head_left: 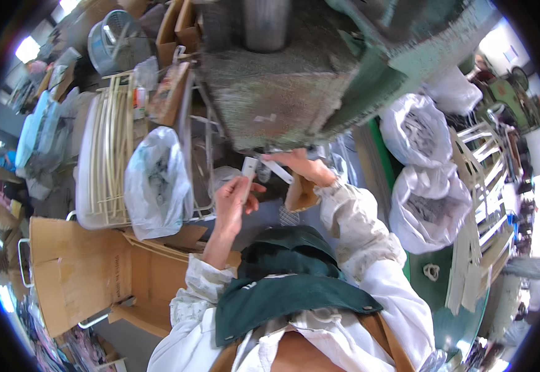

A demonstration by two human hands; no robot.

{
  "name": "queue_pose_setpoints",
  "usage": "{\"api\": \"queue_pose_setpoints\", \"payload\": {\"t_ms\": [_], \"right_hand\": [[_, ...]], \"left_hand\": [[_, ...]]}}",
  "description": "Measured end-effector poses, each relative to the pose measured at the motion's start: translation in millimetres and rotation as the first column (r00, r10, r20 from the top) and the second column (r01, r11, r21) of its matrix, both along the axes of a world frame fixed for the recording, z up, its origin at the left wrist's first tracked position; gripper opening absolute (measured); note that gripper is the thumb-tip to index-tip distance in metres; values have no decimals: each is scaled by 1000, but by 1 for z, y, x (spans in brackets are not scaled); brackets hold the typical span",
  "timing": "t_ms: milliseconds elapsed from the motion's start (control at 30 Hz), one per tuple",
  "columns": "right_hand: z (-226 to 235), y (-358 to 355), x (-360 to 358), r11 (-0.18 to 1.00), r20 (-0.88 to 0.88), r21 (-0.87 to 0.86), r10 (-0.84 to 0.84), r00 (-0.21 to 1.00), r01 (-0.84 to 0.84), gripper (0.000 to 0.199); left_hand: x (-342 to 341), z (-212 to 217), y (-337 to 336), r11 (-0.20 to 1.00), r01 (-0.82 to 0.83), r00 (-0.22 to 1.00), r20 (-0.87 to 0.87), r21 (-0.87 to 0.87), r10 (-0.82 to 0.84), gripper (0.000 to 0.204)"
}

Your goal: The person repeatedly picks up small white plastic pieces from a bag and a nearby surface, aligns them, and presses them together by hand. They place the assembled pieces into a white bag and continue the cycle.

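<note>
My left hand [235, 197] grips a short, flat white strip [249, 168], which points up toward the lower edge of a worn green machine [276, 111]. Its other fingers are curled beside the strip. On the right, my right hand [304, 166] reaches in to the left, with its fingertips at the machine's edge. Those fingers are on the upper end of a second white strip [280, 171], which slants down toward the wrist. The machine's edge partly hides the fingertips. Below the right hand is a tan, curved piece [301, 196].
An open cardboard box [84, 273] stands at lower left. Above it are a bag of grey pieces [158, 183] and a bin of long cream strips [105, 161]. At right, two white sacks [431, 208] hold grey pieces beside stacked pale strips [483, 248]. The machine overhangs both hands.
</note>
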State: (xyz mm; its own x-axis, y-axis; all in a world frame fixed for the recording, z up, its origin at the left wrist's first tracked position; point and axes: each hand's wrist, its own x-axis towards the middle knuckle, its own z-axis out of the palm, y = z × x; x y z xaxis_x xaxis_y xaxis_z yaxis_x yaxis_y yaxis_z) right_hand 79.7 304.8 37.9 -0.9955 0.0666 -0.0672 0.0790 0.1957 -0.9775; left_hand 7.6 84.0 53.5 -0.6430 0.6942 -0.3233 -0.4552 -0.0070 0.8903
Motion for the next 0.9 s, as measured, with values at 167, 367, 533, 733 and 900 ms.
{"api": "queue_pose_setpoints", "payload": {"t_ms": [167, 367, 533, 733, 900], "right_hand": [[45, -25, 8, 909, 118, 3, -414, 903, 416, 22], [0, -10, -2, 905, -243, 252, -284, 927, 343, 24], [5, -25, 0, 856, -368, 276, -326, 871, 437, 20], [36, -22, 10, 860, -3, 419, -320, 947, 292, 21], [12, -26, 21, 961, 70, 224, -183, 981, 164, 31]], "left_hand": [[13, -9, 5, 998, -27, 1000, -9, 59, 28, 25], [14, 9, -6, 998, 5, 999, -43, 55, -2, 22], [19, 8, 6, 994, -11, 1000, 26, 106, 8, 18], [4, 13, 28, 996, -71, 987, -142, 50, 77, 14], [0, 9, 27, 998, 50, 985, -165, 28, -45, 20]]}}
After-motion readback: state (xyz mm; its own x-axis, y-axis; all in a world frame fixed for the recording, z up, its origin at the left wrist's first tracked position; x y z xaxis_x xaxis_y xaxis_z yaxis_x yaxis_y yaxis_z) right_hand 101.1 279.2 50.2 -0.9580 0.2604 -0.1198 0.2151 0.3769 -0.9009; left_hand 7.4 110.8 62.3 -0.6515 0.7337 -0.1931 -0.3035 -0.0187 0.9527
